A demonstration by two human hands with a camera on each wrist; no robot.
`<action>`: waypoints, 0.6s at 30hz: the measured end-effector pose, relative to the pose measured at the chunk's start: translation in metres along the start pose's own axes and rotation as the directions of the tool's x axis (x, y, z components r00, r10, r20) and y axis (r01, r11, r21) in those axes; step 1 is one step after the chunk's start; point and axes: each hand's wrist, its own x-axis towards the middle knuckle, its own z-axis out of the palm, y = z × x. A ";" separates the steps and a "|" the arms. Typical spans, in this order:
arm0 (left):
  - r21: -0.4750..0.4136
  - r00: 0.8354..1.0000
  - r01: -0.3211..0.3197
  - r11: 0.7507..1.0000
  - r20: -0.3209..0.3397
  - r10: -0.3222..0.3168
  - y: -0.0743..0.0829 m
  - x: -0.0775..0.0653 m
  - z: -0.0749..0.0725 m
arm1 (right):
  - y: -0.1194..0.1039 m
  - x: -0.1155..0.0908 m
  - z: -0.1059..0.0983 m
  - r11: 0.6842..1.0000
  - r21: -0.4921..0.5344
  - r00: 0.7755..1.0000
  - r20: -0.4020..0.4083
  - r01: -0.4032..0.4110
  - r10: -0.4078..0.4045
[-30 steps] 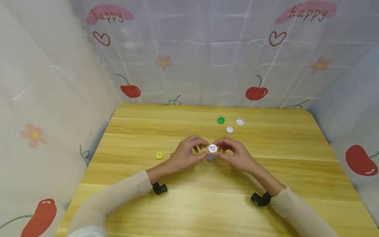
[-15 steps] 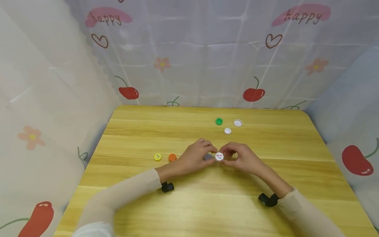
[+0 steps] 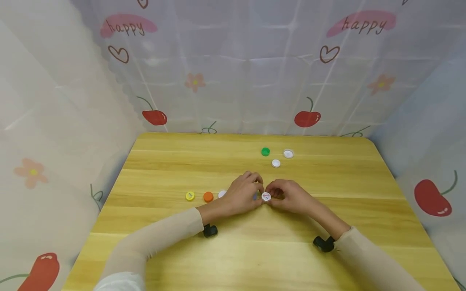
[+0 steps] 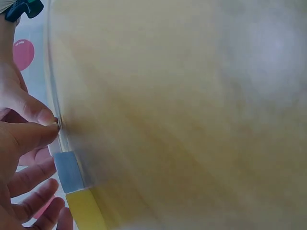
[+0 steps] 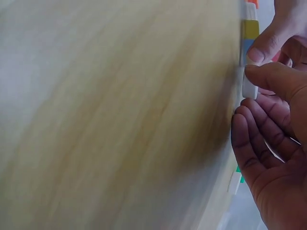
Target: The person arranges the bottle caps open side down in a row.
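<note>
Starting left, we've got a yellow cap (image 3: 190,196), an orange cap (image 3: 208,197), then a white cap (image 3: 221,194) half covered at the wrist, all lined up across the counter (image 3: 255,258), parallel with its far edge. Here's the left hand (image 3: 242,196), and its wrist view picks out a second yellow cap (image 4: 86,209) and a blue cap (image 4: 70,171) in the same row. Just right of the blue, carrying on that line: a printed white cap (image 3: 266,196), face up, round, no long axis, left hand pinching one side. Beyond, near the far edge: green cap (image 3: 265,151), small white cap (image 3: 276,163), larger white cap (image 3: 288,153). And the right hand (image 3: 291,197) pinches the printed cap's opposite side, so neither hand is nearer; whether it touches the blue, I can't tell.
</note>
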 end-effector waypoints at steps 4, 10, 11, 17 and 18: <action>0.010 1.000 0.007 1.000 0.017 -0.008 -0.001 0.001 0.001 | 0.001 0.002 0.003 1.000 -0.026 1.000 -0.004 -0.002 0.002; 0.016 0.999 0.021 1.000 0.030 -0.022 -0.001 0.003 0.001 | 0.002 0.002 0.002 0.999 -0.037 1.000 -0.011 -0.013 0.013; 0.016 0.999 0.023 1.000 0.035 -0.024 -0.001 0.003 0.001 | 0.002 0.002 0.002 0.999 -0.035 1.000 -0.008 -0.014 0.013; 0.003 0.995 0.052 0.999 0.081 -0.052 -0.002 -0.001 -0.004 | 0.002 0.000 0.001 1.000 -0.002 1.000 -0.006 -0.021 0.021; -0.007 0.994 0.059 0.998 0.092 -0.059 -0.003 -0.002 -0.005 | 0.002 0.000 0.000 0.999 0.009 0.999 -0.009 -0.032 0.032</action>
